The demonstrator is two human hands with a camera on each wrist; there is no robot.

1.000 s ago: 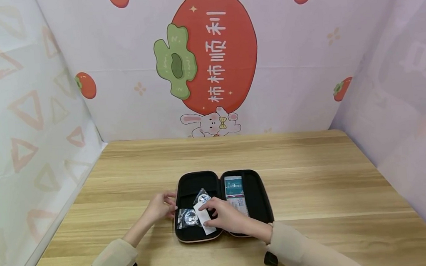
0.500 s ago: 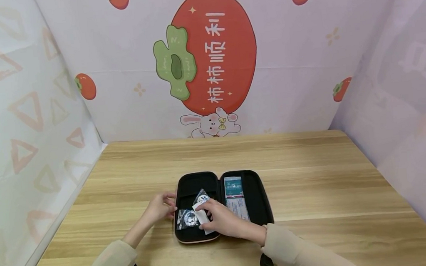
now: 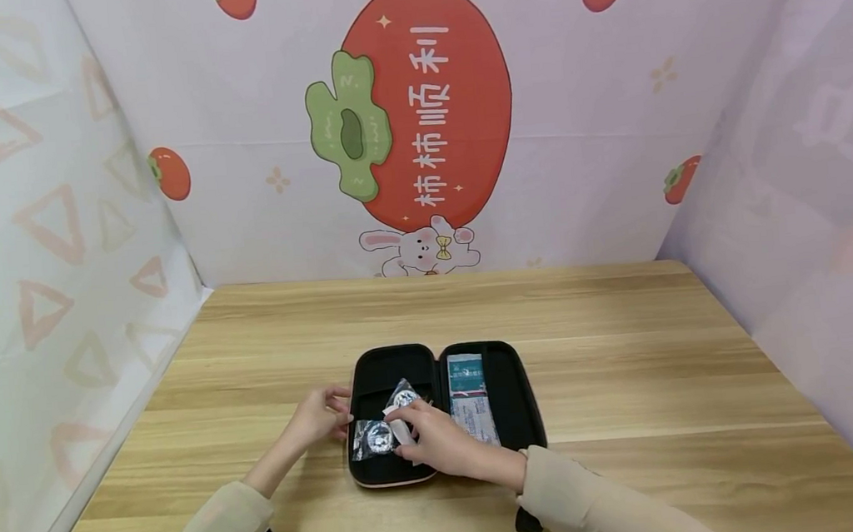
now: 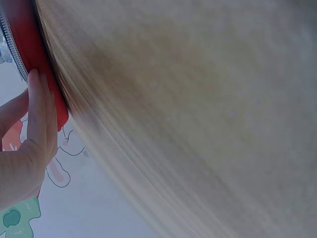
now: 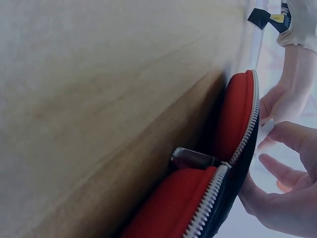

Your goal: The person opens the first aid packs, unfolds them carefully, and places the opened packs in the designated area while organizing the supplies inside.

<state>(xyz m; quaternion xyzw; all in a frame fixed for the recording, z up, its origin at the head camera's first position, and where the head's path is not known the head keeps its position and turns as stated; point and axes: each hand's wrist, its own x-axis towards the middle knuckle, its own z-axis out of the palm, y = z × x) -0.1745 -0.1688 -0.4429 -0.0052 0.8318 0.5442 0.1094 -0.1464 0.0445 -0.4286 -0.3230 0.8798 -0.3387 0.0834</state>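
While my right hand (image 3: 444, 442) reaches over the left half of the unfolded zip case (image 3: 513, 393), its thumb and index finger pinch a white slip (image 3: 403, 429) between them; the slip is partly hidden by my fingers, tilted above the black lining. My left hand (image 3: 320, 415) rests at the case's left edge, its fingers laid along the red outer side near the zip (image 4: 14, 47), not clenched round anything.

Under my right hand, in that same left half, two clear packets lie near each other: the lower packet (image 3: 374, 440) shows a round silvery disc, and the upper packet (image 3: 403, 395) sits just behind my fingertips, partly covered. In the right half a teal-topped packet (image 3: 467, 375), paler and printed lower down, stands lengthwise near the fold; my wrist crosses in front of that half's lower part.

From my right wrist I see the case's two red outer shells meeting at the fold, with a dark glossy tab (image 5: 190, 157) between them; the case sits on the wood-grain table (image 3: 588, 312), well apart from the backdrop (image 3: 452, 114) with its big red persimmon; cream sleeves (image 3: 602, 494) cover my forearms.
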